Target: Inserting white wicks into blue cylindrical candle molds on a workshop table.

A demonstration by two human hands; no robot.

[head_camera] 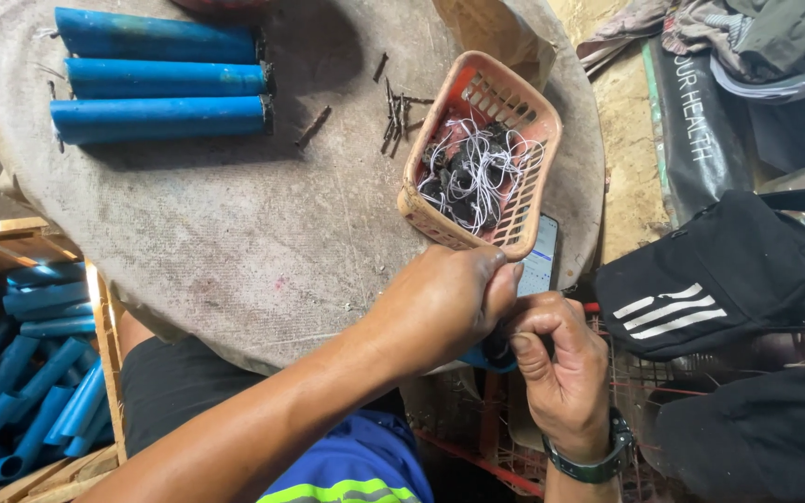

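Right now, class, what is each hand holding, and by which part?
Both hands meet over a small blue piece. The left hand covers its top and the right hand pinches beside it. What the piece is, and the exact grip, cannot be told.

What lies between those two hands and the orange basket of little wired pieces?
Nothing visible. The left hand and right hand meet at the table edge, just below the basket; only the basket's near corner rim and a phone tucked beside it lie there.
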